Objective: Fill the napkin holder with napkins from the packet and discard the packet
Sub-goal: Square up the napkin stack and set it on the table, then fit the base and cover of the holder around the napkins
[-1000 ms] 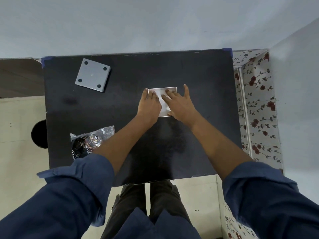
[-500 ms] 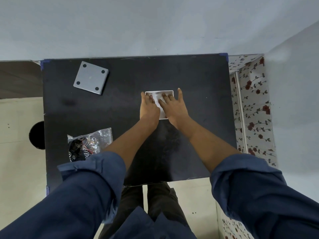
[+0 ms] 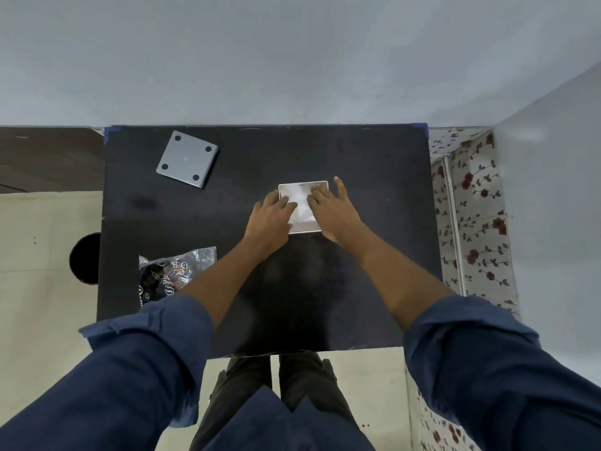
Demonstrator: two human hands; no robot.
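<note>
Left hand [image 3: 271,216] and right hand [image 3: 331,211]: both flat, fingers spread, pressing napkins [image 3: 300,203] into napkin holder [image 3: 304,183], mid-tabletop [image 3: 357,157]. Packet [image 3: 172,271]: near left, undiscarded. Risk: uneven pressure crumples napkins or slides holder.

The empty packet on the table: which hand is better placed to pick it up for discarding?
Left, probably. The packet lies beside the left forearm; the right hand is farther away.

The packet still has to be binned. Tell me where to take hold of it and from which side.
Pinch the crinkled clear end of the packet, coming from the left hand side. It lies flat and loose near the table's left front, and that raised, wrinkled film offers a fold to grip; the near end hides under the sleeve.
</note>
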